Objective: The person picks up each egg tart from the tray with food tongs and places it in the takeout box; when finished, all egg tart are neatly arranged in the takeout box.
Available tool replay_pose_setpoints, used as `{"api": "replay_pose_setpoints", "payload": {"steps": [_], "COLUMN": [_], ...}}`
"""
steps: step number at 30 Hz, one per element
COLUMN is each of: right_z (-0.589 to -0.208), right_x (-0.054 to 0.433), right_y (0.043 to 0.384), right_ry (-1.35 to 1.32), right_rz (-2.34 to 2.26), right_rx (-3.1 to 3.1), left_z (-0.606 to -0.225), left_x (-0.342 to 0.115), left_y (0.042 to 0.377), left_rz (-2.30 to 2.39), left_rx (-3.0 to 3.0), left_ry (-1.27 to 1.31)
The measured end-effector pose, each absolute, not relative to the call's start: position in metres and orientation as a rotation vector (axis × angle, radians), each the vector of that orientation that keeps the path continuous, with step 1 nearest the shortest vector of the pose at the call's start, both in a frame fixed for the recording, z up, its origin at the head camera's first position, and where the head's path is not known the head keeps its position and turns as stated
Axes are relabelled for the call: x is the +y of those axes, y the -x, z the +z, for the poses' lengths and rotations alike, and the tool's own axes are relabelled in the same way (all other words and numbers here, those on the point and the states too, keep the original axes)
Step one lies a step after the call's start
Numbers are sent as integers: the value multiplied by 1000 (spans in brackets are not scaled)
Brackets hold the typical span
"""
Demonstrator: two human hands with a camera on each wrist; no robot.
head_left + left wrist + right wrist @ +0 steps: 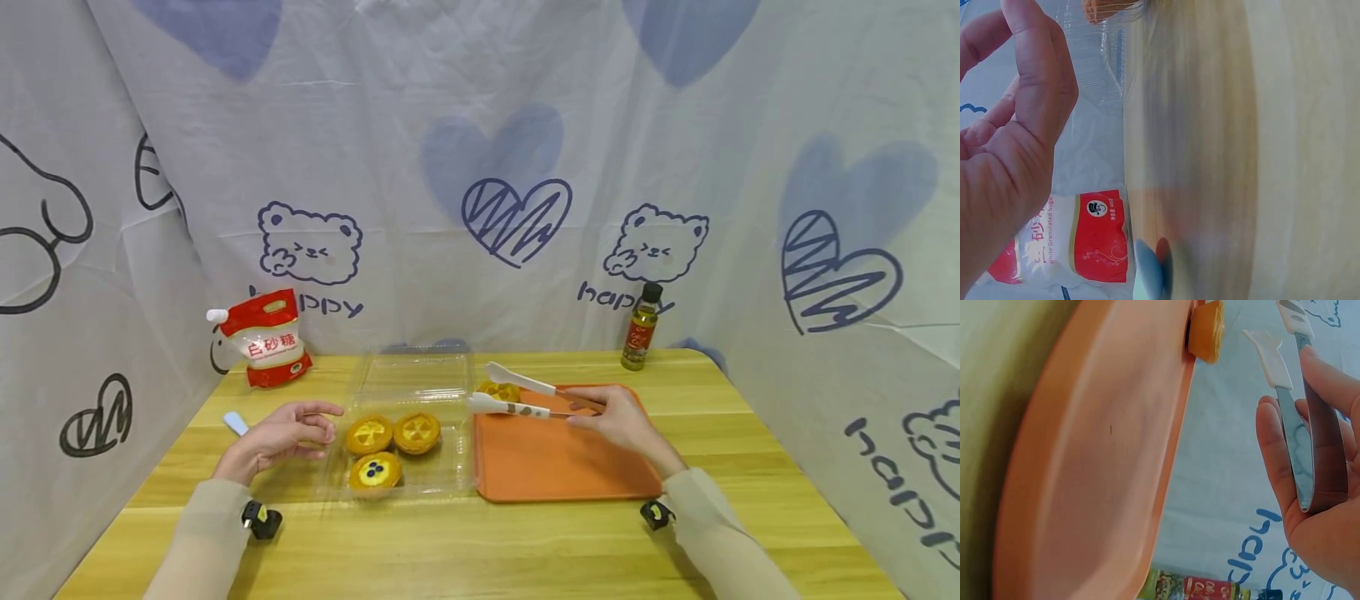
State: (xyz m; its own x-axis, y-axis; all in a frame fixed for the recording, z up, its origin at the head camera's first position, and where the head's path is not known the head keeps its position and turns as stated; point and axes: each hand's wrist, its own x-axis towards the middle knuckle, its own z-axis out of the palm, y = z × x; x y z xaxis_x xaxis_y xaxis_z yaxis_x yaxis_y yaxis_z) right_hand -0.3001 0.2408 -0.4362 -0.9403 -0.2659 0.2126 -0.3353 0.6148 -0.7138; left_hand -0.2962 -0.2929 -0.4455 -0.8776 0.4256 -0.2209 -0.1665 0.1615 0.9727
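Note:
My right hand [618, 418] grips food tongs [525, 396], metal with white patterned tips, thumb on one arm and fingers on the other. The tong tips stand apart around an egg tart [500, 390] at the back left corner of an orange tray [566, 458]. In the right wrist view that tart [1206, 331] sits at the tray's far edge, apart from the tips. My left hand [288, 437] hovers with loosely bent fingers at the left side of a clear plastic box [457, 462], holding nothing. Several tarts [369, 435] lie inside the box, one topped with blueberries.
Behind the left hand stands a red and white sugar bag [272, 343]. A light blue utensil [235, 422] lies near that hand, partly hidden. The box's clear lid [412, 372] is raised toward the curtain. An oil bottle [639, 329] stands behind the tray.

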Motion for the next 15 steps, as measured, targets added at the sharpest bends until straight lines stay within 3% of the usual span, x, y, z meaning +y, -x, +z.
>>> {"api": "replay_pose_setpoints", "payload": {"steps": [15], "right_z": [-440], "right_x": [258], "right_y": [306], "right_ry": [-424], "right_rz": [1110], "right_rx": [-2811], "left_z": [-445], "left_x": [-293], "left_y": [296], "left_rz": [1756], "left_rx": [2012], "left_ry": [-238]}}
